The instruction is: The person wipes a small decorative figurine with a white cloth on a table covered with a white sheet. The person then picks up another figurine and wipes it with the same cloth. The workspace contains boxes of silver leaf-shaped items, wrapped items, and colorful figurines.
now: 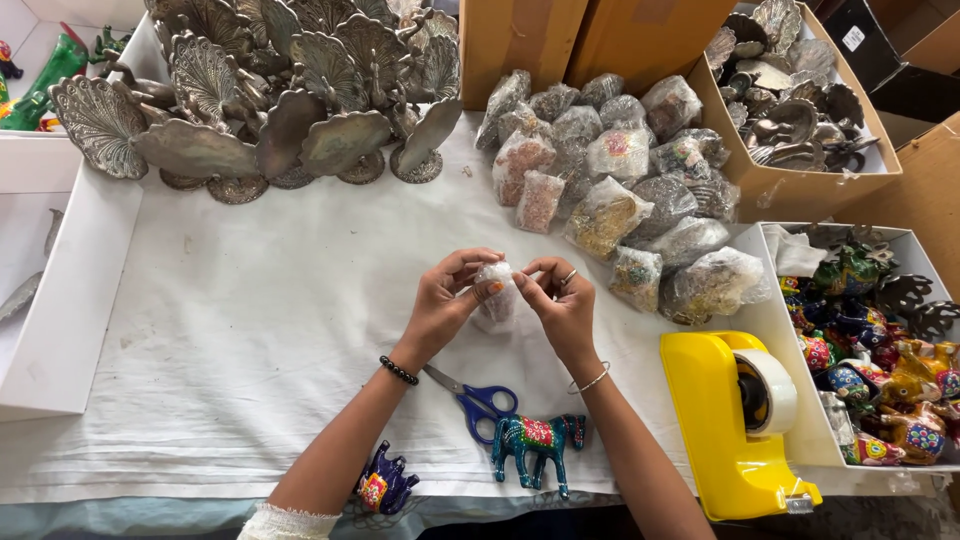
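Both hands pinch 1 small clear packet [495,290] above the white-clothed table [250,330]. The left hand [445,300] and right hand [562,305] have fingers closed on its top end; its long axis hangs roughly vertical, pointing toward the scissors [475,398].

Small bag's [495,295] contents indistinct; blue figurine [385,483] half-hidden

Clear bagged packets [610,190] heaped — brown cartons [560,35] behind.

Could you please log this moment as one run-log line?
left hand: pinches small clear packet | right hand: pinches same packet | below: blue scissors, painted horse
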